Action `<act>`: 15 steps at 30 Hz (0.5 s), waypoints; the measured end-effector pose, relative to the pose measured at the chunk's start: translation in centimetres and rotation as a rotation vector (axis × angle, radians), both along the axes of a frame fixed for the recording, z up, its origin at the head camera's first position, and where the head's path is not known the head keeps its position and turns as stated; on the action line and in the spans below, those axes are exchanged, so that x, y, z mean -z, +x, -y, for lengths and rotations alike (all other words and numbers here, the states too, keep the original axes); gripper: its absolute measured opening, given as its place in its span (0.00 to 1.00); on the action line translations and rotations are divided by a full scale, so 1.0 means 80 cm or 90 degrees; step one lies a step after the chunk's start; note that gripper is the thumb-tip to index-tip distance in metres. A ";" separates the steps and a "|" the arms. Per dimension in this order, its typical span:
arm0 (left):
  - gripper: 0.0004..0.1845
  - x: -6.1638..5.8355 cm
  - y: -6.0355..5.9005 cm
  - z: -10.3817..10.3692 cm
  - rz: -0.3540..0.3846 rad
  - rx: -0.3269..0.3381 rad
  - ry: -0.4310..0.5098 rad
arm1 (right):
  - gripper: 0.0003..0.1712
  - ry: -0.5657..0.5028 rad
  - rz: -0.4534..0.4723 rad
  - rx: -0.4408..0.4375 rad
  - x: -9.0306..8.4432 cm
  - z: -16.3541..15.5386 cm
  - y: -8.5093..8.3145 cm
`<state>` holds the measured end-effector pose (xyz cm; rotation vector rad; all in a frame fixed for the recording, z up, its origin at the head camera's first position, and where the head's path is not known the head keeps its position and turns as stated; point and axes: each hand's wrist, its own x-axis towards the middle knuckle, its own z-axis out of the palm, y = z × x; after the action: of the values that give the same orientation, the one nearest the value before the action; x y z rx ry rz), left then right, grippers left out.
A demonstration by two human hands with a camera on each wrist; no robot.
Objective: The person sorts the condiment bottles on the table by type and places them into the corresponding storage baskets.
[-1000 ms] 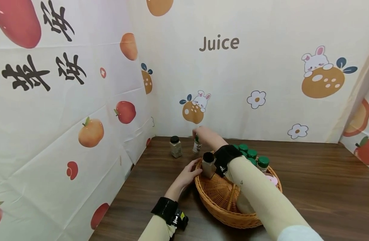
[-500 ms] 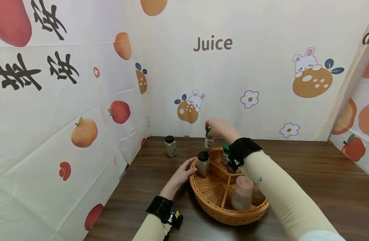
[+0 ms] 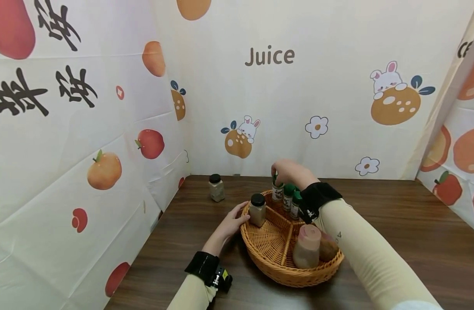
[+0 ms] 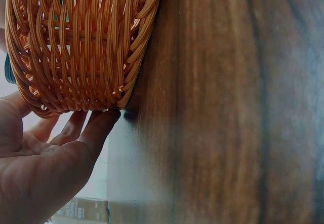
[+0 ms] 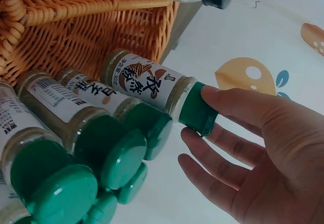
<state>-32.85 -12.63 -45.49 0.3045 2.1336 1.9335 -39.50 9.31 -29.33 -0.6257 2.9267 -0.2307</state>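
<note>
My right hand (image 3: pixel 292 172) pinches the green cap of a spice jar (image 5: pixel 147 84) between thumb and fingers. Its clear body with a white label stands in the back compartment of a round wicker basket (image 3: pixel 260 266). Beside it, several more green-capped spice jars (image 5: pixel 53 183) crowd the same compartment. My left hand (image 3: pixel 231 224) rests against the basket's left outer wall, fingertips touching the weave in the left wrist view. A black-capped jar (image 3: pixel 257 211) stands in the basket's left compartment, and a pink-capped jar (image 3: pixel 307 247) in the front right one.
A second black-capped jar (image 3: pixel 216 188) stands on the wooden table (image 3: pixel 388 232) left of the basket, near the printed cloth backdrop (image 3: pixel 206 107). A brown rounded thing (image 3: pixel 329 249) lies behind the pink-capped jar, partly hidden by my right sleeve.
My right hand has carried the spice jar from the table behind the basket rightward and down into the back compartment. My left hand stays at the basket's side; the head view has turned slightly right.
</note>
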 end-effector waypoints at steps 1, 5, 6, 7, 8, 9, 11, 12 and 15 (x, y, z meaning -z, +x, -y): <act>0.29 0.000 0.000 0.000 -0.002 0.001 0.000 | 0.14 0.005 -0.001 -0.002 0.002 0.000 -0.001; 0.29 -0.002 0.002 0.000 0.001 0.001 0.004 | 0.15 0.036 -0.007 -0.010 0.013 0.000 -0.007; 0.29 -0.002 0.002 0.000 0.001 0.002 0.005 | 0.16 0.043 -0.007 -0.011 0.016 0.001 -0.008; 0.29 -0.002 0.002 0.000 0.002 0.003 0.006 | 0.16 0.049 -0.005 -0.011 0.018 0.001 -0.009; 0.29 -0.002 0.002 0.000 0.003 0.003 0.007 | 0.17 0.054 -0.003 -0.012 0.020 0.001 -0.010; 0.29 -0.002 0.001 0.000 0.003 0.004 0.007 | 0.17 0.057 -0.001 -0.012 0.021 0.001 -0.010; 0.29 -0.001 0.001 0.001 -0.001 0.005 0.006 | 0.17 0.059 0.004 -0.013 0.023 0.002 -0.010; 0.29 -0.001 0.001 0.001 -0.002 0.006 0.005 | 0.17 0.060 0.007 -0.011 0.023 0.002 -0.010; 0.29 0.000 0.000 0.002 -0.006 0.006 0.004 | 0.16 0.062 0.011 -0.009 0.023 0.004 -0.009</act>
<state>-32.81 -12.77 -45.52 0.3256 2.1289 1.9377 -40.18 9.02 -31.14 -0.6266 2.8951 -0.0899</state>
